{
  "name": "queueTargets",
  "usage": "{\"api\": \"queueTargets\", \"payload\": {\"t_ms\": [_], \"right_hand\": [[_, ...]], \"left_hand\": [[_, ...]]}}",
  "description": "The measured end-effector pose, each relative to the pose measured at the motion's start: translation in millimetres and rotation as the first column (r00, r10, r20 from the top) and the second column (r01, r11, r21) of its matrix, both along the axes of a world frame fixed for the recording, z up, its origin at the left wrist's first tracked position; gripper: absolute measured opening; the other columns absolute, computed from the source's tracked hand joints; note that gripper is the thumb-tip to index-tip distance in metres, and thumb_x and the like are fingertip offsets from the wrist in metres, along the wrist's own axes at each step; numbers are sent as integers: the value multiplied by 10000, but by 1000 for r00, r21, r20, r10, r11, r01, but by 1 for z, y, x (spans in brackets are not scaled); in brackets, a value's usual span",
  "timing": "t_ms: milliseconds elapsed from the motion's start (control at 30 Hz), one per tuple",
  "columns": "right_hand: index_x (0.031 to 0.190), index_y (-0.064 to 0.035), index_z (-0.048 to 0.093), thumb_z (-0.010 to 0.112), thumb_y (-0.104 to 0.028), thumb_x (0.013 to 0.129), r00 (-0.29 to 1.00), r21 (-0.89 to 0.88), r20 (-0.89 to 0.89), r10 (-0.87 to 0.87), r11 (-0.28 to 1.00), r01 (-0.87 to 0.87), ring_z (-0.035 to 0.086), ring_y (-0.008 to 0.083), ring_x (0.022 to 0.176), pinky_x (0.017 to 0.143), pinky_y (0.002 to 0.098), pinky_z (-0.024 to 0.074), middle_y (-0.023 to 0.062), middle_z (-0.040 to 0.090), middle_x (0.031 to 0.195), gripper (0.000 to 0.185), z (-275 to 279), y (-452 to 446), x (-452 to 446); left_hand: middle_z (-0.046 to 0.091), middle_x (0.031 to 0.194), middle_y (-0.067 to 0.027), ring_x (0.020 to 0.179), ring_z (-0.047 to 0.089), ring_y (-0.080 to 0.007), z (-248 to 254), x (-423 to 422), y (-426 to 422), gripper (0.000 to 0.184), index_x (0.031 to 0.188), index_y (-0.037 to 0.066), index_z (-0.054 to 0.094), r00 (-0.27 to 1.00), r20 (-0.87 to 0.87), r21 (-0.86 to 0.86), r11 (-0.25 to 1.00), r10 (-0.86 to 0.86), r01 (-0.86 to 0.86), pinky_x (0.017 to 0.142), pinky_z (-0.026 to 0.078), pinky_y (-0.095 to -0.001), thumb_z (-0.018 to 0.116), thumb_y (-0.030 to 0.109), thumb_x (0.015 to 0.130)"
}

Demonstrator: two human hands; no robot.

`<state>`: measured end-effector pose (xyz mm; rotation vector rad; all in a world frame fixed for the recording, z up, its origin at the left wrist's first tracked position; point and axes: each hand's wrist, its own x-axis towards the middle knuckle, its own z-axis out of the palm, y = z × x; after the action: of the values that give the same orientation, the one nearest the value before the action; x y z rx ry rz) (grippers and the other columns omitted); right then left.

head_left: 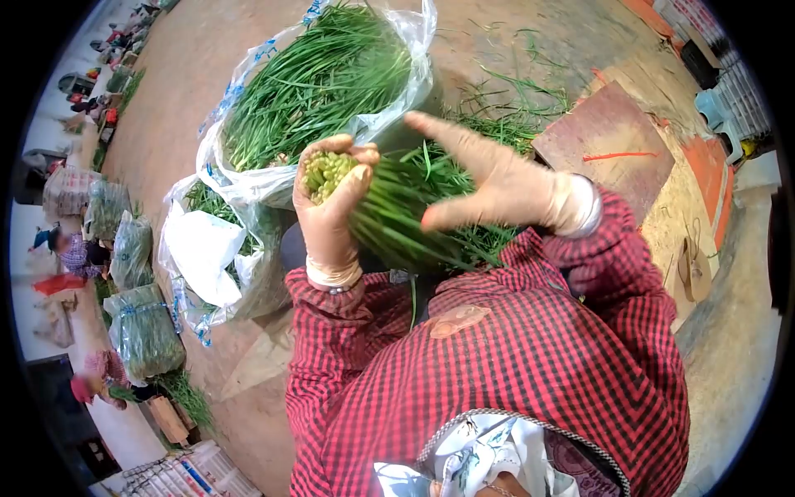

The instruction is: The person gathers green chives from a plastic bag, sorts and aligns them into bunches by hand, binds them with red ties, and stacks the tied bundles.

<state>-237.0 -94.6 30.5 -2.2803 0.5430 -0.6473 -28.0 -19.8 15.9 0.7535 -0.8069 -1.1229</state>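
My gloved left hand point(327, 211) is wrapped round a bunch of chives point(397, 207), close to its pale yellow-green cut ends. The long green leaves fan out to the right across my lap, slightly blurred. My gloved right hand point(505, 182) is open beside the leaves, thumb and fingers spread, with nothing in it. Whether its fingertips touch the leaves I cannot tell. Just beyond my left hand stands a large clear plastic bag point(214, 157) heaped with loose chives point(319, 87).
A second plastic bag point(269, 240) of greens, with a white sheet point(199, 253), stands left. Loose leaves point(530, 83) litter the floor ahead. A brown board point(609, 145) and a sandal point(694, 269) lie right. Along the left, several people point(79, 253) sit near filled bags point(145, 331).
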Motion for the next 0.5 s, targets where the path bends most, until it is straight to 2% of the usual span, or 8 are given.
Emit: {"api": "queueTargets", "payload": {"t_ms": [33, 67, 133, 200, 267, 367, 467, 500], "right_hand": [[1469, 111, 173, 803, -497, 719, 998, -21, 39, 57, 998, -56, 380, 390, 1355, 1138, 384, 304, 330, 362, 1429, 1153, -2, 10, 10], [1492, 59, 136, 836, -483, 671, 994, -90, 85, 69, 994, -61, 390, 391, 1341, 1125, 408, 324, 285, 373, 1429, 1208, -9, 16, 28], [1519, -21, 95, 846, -471, 654, 970, -35, 244, -18, 999, 27, 387, 385, 1338, 1104, 428, 349, 237, 377, 1425, 1231, -22, 20, 44], [1520, -126, 133, 889, -217, 658, 861, 229, 509, -17, 966, -117, 437, 283, 1308, 1085, 412, 401, 162, 404, 1410, 1151, -39, 13, 47], [1510, -135, 182, 856, -94, 689, 838, 549, 527, -141, 809, -210, 469, 224, 1267, 1074, 372, 417, 111, 464, 1370, 1062, -45, 13, 31], [1403, -84, 393, 770, -37, 764, 833, 656, 497, -244, 734, -176, 518, 152, 1185, 1003, 310, 449, 44, 552, 1273, 743, -48, 9, 9], [1373, -61, 452, 765, -72, 776, 905, 753, 360, -226, 643, -139, 532, 150, 1150, 982, 306, 449, 44, 577, 1246, 674, -47, 6, -15], [1369, -51, 471, 766, -99, 781, 944, 802, 284, -169, 581, -137, 535, 152, 1136, 977, 308, 445, 45, 589, 1234, 660, -46, 6, -19]], "left_hand": [[668, 983, -104, 960, 635, -182, 7, -9, -4, 372, 1177, -16, 554, 998, 8, 6, 998, 56, -56, 885, 505, -298, 644, -61, 819], [661, 995, -103, 955, 633, -167, 12, -16, -9, 392, 1205, -20, 549, 993, 17, 6, 994, 113, -113, 862, 511, -279, 639, -63, 826], [621, 1140, -110, 955, 628, -165, 17, -26, -14, 560, 1342, 21, 471, 994, -23, 27, 994, 111, -110, 875, 522, -279, 673, -28, 823], [584, 1231, -118, 1021, 614, -193, 20, -40, -17, 730, 1440, 72, 353, 996, -81, -76, 997, -37, 31, 920, 525, -310, 715, 16, 809], [403, 1451, -145, 1246, 493, -248, 8, -47, -18, 910, 1534, 123, 193, 974, -95, -133, 972, -205, 192, 1039, 457, -391, 740, 78, 808], [227, 1576, -125, 1394, 332, -246, 9, -62, -15, 962, 1560, 105, 102, 958, -23, -47, 957, -287, 286, 1139, 309, -390, 716, 57, 822], [308, 1538, -151, 1358, 392, -264, -1, -59, -21, 1008, 1552, 64, 98, 948, 187, 14, 966, -257, 259, 1113, 350, -394, 759, 61, 791], [342, 1518, -163, 1335, 423, -270, 1, -55, -23, 1027, 1550, 63, 110, 944, 110, 59, 950, -311, 306, 1103, 365, -397, 781, 80, 772]]}}
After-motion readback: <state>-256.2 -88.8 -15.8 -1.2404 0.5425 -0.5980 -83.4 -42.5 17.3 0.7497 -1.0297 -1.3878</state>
